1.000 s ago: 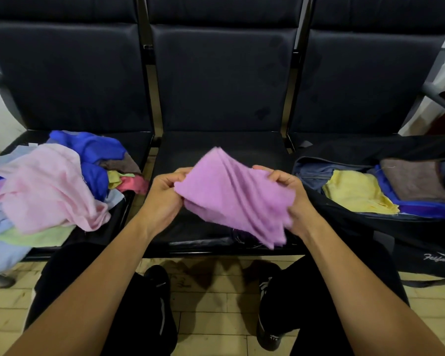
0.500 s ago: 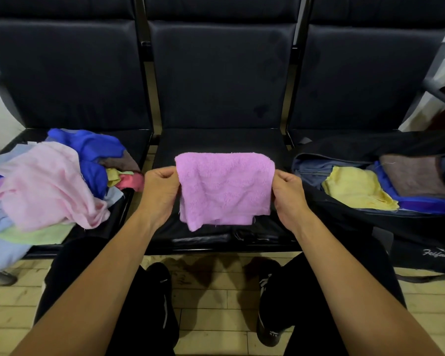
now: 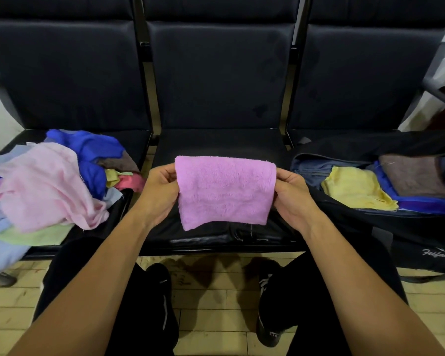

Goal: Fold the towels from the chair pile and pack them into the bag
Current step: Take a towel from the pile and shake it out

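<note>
A purple towel [image 3: 225, 191] hangs folded in half over the middle seat, fold at the top. My left hand [image 3: 159, 194] pinches its left edge and my right hand [image 3: 292, 195] pinches its right edge. On the left seat lies the pile of unfolded towels [image 3: 49, 186], pink on top, with blue, green, yellow and red ones under and around it. On the right seat sits the open black bag [image 3: 370, 227], holding folded yellow [image 3: 355, 188], brown [image 3: 414, 176] and blue towels.
Three dark padded chairs [image 3: 216, 86] stand joined in a row, with metal armrests at both ends. My knees and black shoes are below, on a pale tiled floor [image 3: 216, 299]. The middle seat [image 3: 216, 142] shows bare behind the towel.
The bunched purple towel was spread out between my hands and folded in half. It now hangs flat and straighter, with the bottom edges more even.
</note>
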The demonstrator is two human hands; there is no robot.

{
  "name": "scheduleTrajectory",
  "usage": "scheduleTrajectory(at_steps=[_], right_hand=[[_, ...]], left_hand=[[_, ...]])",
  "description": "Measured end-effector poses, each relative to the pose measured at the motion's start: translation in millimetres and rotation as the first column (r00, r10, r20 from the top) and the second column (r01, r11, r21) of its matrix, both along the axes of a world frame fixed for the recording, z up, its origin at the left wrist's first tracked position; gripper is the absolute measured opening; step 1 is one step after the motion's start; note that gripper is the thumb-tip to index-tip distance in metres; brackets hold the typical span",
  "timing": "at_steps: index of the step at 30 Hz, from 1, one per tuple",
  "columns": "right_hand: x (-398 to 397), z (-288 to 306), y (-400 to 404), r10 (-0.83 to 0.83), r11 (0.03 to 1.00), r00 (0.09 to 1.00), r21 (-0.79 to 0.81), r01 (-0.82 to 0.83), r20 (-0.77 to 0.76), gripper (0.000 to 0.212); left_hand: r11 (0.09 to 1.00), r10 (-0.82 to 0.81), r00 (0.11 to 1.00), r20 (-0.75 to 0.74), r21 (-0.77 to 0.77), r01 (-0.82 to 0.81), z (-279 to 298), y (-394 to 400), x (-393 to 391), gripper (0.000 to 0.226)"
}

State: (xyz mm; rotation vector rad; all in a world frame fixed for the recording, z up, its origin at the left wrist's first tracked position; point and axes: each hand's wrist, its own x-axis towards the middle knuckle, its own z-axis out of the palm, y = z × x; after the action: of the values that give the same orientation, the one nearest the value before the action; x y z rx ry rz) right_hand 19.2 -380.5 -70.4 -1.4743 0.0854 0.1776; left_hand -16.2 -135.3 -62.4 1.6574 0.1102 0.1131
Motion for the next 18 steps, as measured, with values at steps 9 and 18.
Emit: scheduleTrajectory(at_steps=[9, 18], right_hand=[[2, 5, -3, 0.022, 0.957, 0.998, 0.290, -0.002, -0.065, 0.029], [1, 13, -39, 0.098, 0.954, 0.994, 0.282, -0.105, 0.039, 0.034]], left_hand=[[0.906, -0.174, 0.985, -0.011, -0.394, 0.156, 15, -1, 0, 0.035], [0.928, -0.327, 0.942, 0.069, -0.166, 0.334, 17, -35, 6, 0.062]])
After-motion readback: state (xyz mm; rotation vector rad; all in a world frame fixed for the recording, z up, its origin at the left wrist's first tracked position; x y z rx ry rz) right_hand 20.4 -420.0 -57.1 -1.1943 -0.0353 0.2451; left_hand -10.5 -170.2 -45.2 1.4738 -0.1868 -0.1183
